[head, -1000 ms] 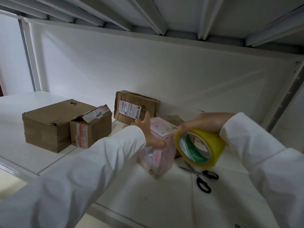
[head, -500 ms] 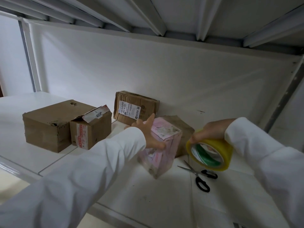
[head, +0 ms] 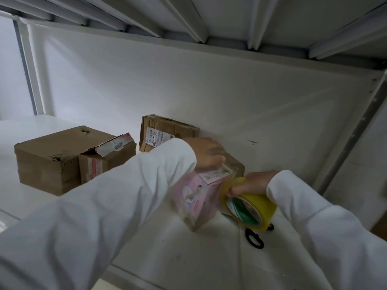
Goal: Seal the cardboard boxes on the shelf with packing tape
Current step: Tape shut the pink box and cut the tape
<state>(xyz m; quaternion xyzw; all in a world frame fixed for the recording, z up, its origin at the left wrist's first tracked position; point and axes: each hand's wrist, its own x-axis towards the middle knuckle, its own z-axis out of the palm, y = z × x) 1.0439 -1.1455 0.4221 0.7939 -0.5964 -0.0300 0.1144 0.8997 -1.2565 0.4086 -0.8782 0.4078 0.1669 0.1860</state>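
Centrally, the left hand [head: 207,152] lies flat-fingered on top of the pink box [head: 201,197] on the white shelf [head: 146,254], while the right hand [head: 249,183] grips the yellow tape roll [head: 249,208] touching the box's right side

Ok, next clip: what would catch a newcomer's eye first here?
Probably the yellow tape roll, gripped by the right hand against the side of the pink box mid-shelf. The left hand lies flat on that box's top. Brown cardboard boxes sit further left.
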